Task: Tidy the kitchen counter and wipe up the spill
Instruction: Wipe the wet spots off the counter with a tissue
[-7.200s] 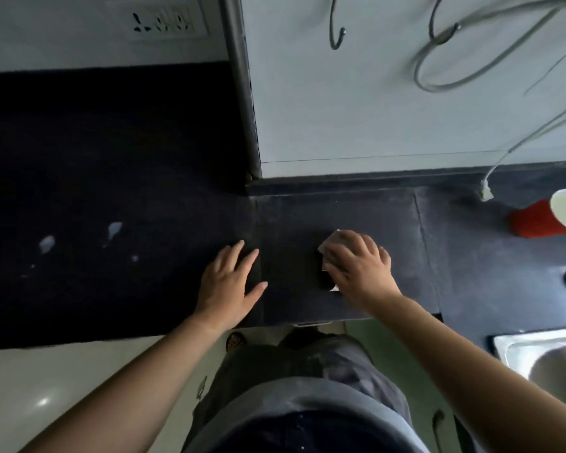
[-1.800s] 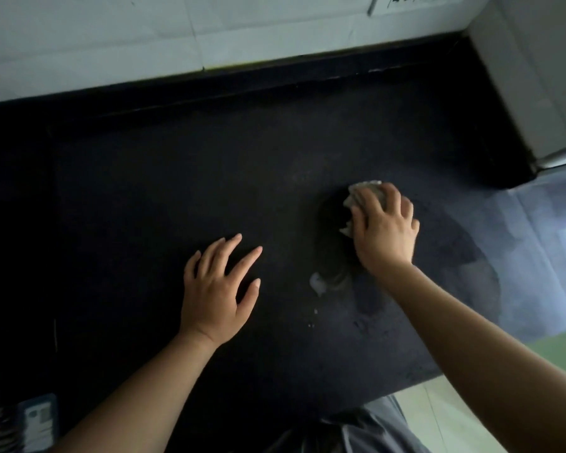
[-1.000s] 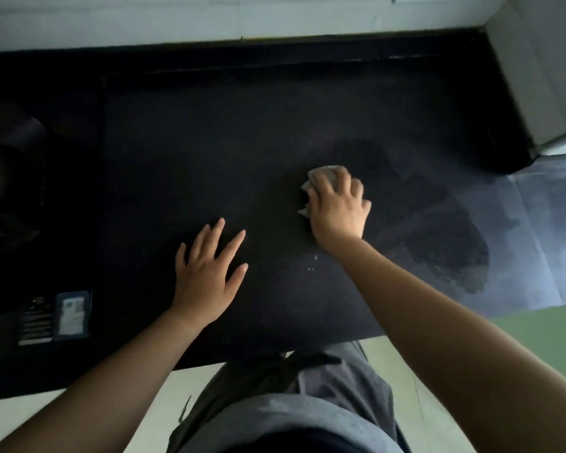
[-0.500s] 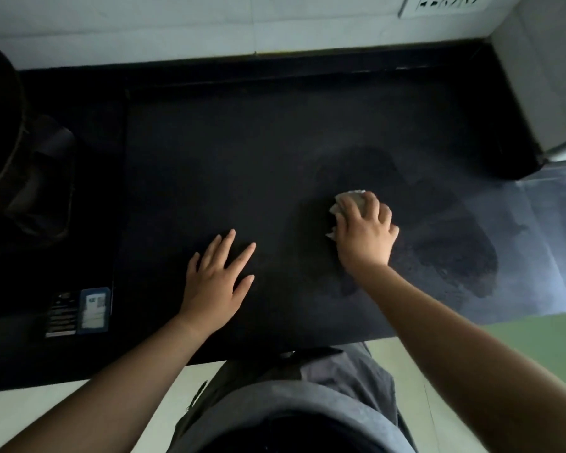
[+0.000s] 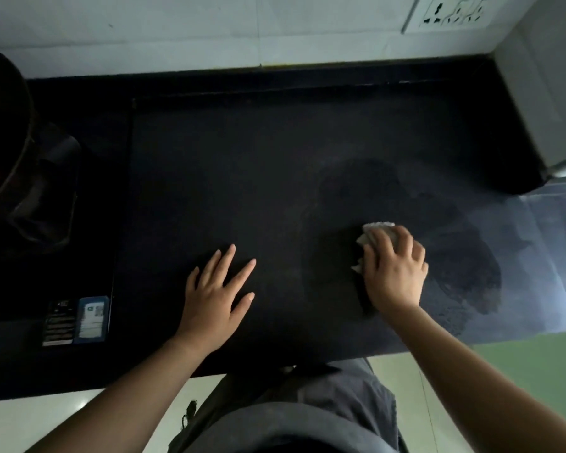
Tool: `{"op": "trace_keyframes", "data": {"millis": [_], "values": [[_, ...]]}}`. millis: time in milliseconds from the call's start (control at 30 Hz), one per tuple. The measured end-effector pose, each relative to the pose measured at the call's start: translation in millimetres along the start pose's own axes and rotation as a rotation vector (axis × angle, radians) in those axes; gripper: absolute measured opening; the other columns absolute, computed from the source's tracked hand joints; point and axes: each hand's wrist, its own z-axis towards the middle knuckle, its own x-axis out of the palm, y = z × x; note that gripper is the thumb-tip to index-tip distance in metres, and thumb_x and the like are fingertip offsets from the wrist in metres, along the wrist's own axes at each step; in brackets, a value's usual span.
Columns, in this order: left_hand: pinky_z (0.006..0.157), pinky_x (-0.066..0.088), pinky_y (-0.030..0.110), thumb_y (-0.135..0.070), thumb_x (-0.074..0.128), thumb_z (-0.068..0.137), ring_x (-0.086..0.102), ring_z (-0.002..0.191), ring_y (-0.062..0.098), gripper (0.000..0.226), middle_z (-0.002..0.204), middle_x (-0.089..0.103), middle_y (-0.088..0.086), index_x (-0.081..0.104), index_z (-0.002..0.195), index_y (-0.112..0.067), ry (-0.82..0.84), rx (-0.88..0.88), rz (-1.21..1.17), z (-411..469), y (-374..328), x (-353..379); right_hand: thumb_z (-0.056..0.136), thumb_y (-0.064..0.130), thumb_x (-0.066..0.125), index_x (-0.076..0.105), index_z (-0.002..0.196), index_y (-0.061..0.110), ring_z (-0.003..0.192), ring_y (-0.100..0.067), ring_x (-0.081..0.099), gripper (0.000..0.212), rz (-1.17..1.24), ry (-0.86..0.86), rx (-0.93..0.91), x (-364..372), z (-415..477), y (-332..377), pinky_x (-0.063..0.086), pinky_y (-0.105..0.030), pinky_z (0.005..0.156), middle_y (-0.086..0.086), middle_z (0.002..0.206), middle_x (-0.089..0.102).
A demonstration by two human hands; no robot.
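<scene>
Your right hand (image 5: pixel 394 269) presses a small, crumpled pale cloth (image 5: pixel 378 231) flat onto the dark counter (image 5: pixel 242 178), right of centre and nearer the near edge than the wall. The fingers are curled down over the cloth and cover most of it; only its far edge and a bit of its left side show beyond your fingertips. So little of the wad is visible that you cannot tell its long axis with any certainty; the exposed strip runs roughly left to right along the far side of your knuckles.

Your left hand (image 5: pixel 214 297) lies palm down on the counter, fingers spread wide and pointing far and slightly right, holding nothing. It sits well apart from the cloth, to its left.

A darker wet patch (image 5: pixel 438 243) spreads around and to the right of the cloth, reaching toward the paler right part of the counter. At the far left stands a round dark pot (image 5: pixel 0 132) on a stove, with a labelled sticker (image 5: pixel 77 320) near the front edge. A wall socket (image 5: pixel 451 11) sits at the far right.

Compared with half a second ago, the cloth and your right hand are a little further right and nearer you within the wet patch, while your left hand has kept its place and its spread.
</scene>
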Motion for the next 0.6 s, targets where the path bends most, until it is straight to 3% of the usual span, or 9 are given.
{"op": "trace_keyframes", "data": {"millis": [100, 267, 333, 467, 600], "values": [[0.106, 0.023, 0.054, -0.051, 0.03, 0.089, 0.015, 0.143, 0.025, 0.055, 0.156, 0.017, 0.004, 0.023, 0.142, -0.04, 0.007, -0.003, -0.008, 1.5, 0.1, 2.7, 0.094, 0.042, 0.037, 0.042, 0.129, 0.034, 0.123, -0.039, 0.03, 0.037, 0.01, 0.016, 0.087, 7.4, 29.3, 43.8, 0.032, -0.054, 0.092, -0.01, 0.145, 0.028], [0.11, 0.018, 0.052, -0.051, 0.032, 0.089, 0.017, 0.142, 0.025, 0.054, 0.156, 0.017, 0.004, 0.027, 0.142, -0.039, 0.004, 0.061, -0.014, 4.3, 9.8, 4.1, 0.09, 0.044, 0.042, 0.049, 0.125, 0.034, 0.114, -0.033, 0.038, 0.037, -0.064, 0.088, -0.37, 21.5, -26.1, 64.6, 0.043, -0.047, 0.077, -0.008, 0.138, 0.043], [0.11, 0.02, 0.054, -0.049, 0.034, 0.09, 0.022, 0.141, 0.027, 0.053, 0.155, 0.022, 0.006, 0.029, 0.141, -0.038, 0.006, 0.097, -0.006, 7.9, 15.5, 2.4, 0.089, 0.046, 0.041, 0.051, 0.123, 0.035, 0.109, -0.033, 0.043, 0.037, -0.08, 0.082, -0.417, 16.0, -38.5, 42.5, 0.045, -0.044, 0.075, -0.006, 0.133, 0.048], [0.109, 0.023, 0.056, -0.047, 0.035, 0.09, 0.028, 0.139, 0.026, 0.053, 0.153, 0.027, 0.005, 0.031, 0.141, -0.035, 0.004, 0.131, 0.008, 12.4, 22.3, -0.5, 0.089, 0.042, 0.043, 0.052, 0.122, 0.031, 0.111, -0.039, 0.042, 0.037, -0.045, 0.002, -0.162, 11.1, 20.9, 31.4, 0.041, -0.05, 0.081, -0.01, 0.137, 0.042], [0.108, 0.021, 0.057, -0.05, 0.034, 0.089, 0.026, 0.139, 0.024, 0.054, 0.154, 0.024, 0.004, 0.029, 0.142, -0.036, 0.018, 0.076, 0.024, 9.2, 21.3, -4.4, 0.094, 0.042, 0.037, 0.044, 0.128, 0.034, 0.121, -0.039, 0.032, 0.035, -0.002, -0.005, 0.036, 23.7, 94.8, 86.6, 0.032, -0.052, 0.091, -0.009, 0.146, 0.028]]}}
